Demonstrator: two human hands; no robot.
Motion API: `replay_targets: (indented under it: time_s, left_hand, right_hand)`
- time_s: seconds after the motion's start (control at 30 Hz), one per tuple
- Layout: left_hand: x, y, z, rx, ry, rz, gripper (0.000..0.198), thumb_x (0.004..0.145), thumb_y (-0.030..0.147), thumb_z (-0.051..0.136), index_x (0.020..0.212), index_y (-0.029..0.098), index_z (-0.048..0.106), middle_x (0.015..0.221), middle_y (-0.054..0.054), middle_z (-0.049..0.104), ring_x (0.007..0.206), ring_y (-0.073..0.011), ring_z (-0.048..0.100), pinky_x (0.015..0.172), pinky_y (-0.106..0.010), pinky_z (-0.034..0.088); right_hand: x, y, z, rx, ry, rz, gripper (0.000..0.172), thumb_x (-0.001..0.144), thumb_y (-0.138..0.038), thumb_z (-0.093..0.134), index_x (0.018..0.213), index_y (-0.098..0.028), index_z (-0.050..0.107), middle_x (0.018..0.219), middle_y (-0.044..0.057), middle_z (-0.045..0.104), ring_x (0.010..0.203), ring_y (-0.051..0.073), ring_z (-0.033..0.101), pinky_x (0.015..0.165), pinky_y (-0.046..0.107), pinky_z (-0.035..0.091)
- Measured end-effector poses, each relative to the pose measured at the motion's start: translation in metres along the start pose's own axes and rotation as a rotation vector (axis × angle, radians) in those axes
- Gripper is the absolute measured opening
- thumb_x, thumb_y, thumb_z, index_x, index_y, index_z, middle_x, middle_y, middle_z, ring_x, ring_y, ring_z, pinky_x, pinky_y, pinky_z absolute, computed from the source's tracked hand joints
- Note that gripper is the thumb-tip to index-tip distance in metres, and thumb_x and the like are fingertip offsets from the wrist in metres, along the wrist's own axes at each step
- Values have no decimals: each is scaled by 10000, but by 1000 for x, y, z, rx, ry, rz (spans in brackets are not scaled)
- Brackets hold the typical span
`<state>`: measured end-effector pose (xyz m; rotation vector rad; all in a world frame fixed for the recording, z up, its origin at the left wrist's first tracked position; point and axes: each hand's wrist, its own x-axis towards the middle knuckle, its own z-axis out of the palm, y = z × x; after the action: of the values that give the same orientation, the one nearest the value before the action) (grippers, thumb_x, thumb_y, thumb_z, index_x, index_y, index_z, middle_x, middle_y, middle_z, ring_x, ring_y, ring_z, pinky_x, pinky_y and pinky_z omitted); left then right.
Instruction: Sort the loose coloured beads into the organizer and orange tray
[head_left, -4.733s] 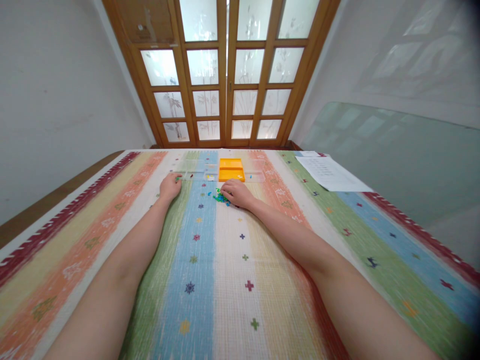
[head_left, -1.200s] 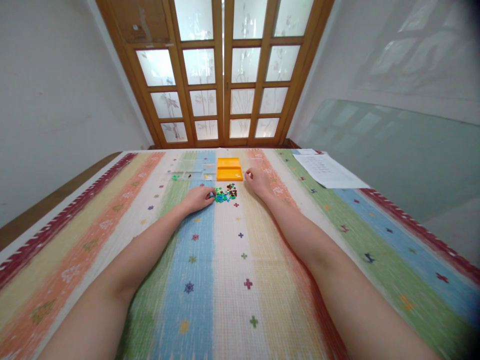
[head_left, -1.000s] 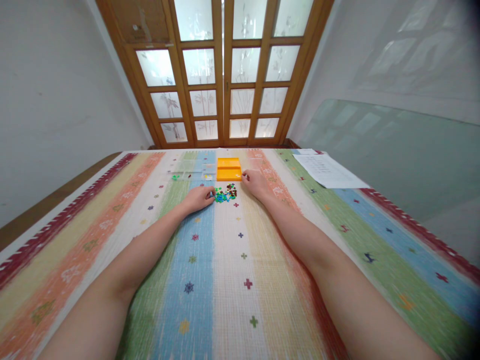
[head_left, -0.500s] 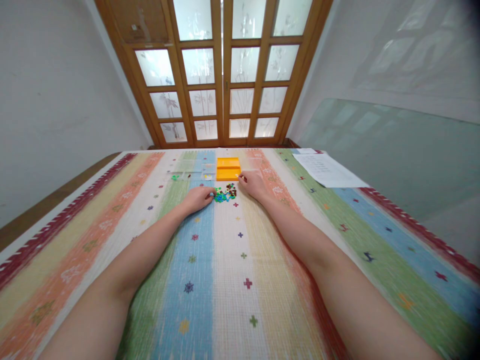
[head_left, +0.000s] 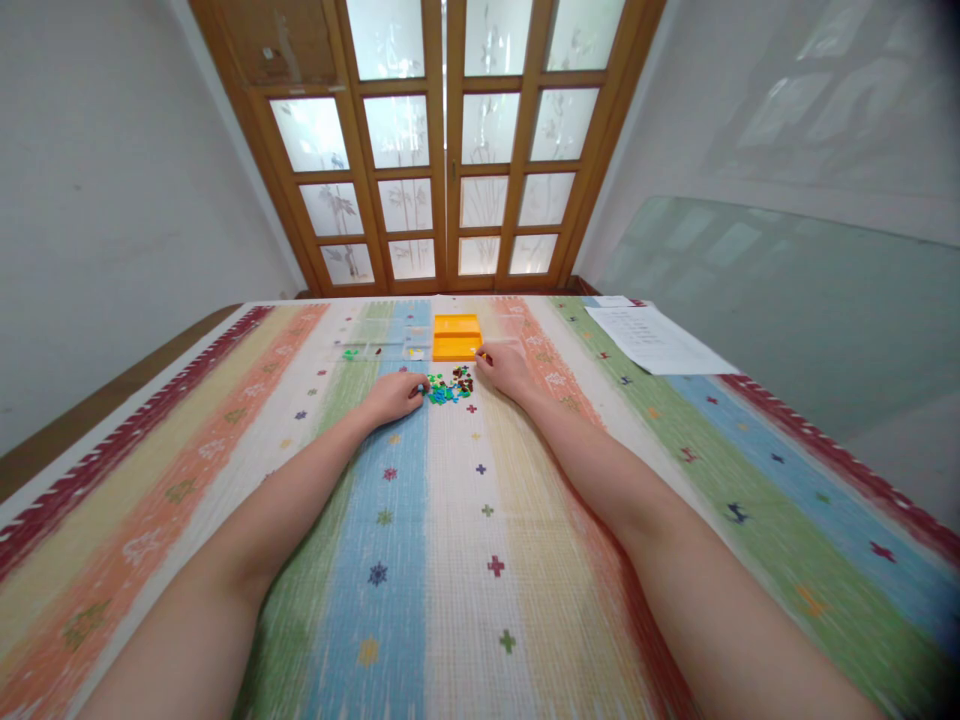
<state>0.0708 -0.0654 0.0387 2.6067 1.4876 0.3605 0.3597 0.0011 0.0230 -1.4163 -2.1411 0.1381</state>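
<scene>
Small green, blue and dark brown plastic pieces lie in a loose pile [head_left: 450, 388] between my hands. At the pile's left edge is my left hand [head_left: 397, 397], thumb and fingertips pinched together; a bluish speck shows at the tips, too small to name. My right hand [head_left: 505, 370] is pinched too, beside the near right corner of an orange two-part tray [head_left: 456, 335]. Whatever its fingertips hold is hidden or too tiny to make out. Left of the orange tray, a clear compartment tray [head_left: 390, 338] has green pieces [head_left: 350, 354], a brown piece [head_left: 378, 351] and some yellow and white ones.
Another clear tray or lid [head_left: 510, 325] extends right of the orange one, partly behind my right hand. Printed paper sheets [head_left: 652, 340] lie at the far right of the striped tablecloth [head_left: 465, 600]. Beyond the table stand wooden glass-paned doors [head_left: 442, 190].
My left hand has shifted very slightly left, away from the pile's edge. My right hand has barely moved by the tray corner.
</scene>
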Motion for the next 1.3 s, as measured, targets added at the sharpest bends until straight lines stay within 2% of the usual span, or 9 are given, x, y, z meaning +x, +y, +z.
replay_targets:
  time_s: [0.3,0.6,0.83,1.03,1.3]
  left_hand:
    - [1,-4,2,2,10,25,284,922,225,531,1100,233,753,908,-55,742,829,-232,656,763,-318,457]
    - [1,1,3,-34,47,-6,201,870,227,558,1009,215,702,871,-52,705,794,-225,615,714,-319,434]
    - [2,-7,1,-84,103,-62,158,881,256,568,981,207,681,838,-38,695,747,-205,599,685,-305,404]
    - [2,-38,-6,-99,261,-265,184,870,255,589,1031,212,668,904,-35,723,793,-197,625,722,-291,423]
    - [-1,-111,-11,-187,557,-612,223,863,259,583,1050,194,686,912,-33,728,838,-199,644,770,-281,446]
  right_hand:
    - [1,1,3,-21,-4,-7,229,1010,-283,534,1016,-201,747,1019,93,766,925,229,646,789,303,416]
    - [2,1,3,-10,-17,-1,209,997,-269,562,1023,-206,759,1033,92,765,930,231,646,799,302,426]
    - [2,2,5,4,-17,-7,199,989,-263,570,1023,-206,758,1023,91,765,928,230,645,806,301,432]
    - [0,1,4,11,-3,-17,217,1000,-281,554,1024,-212,758,1021,84,765,926,229,647,808,305,436]
    - [0,5,9,-2,-1,-46,215,1010,-279,553,1014,-206,755,990,78,762,891,219,643,771,295,408]
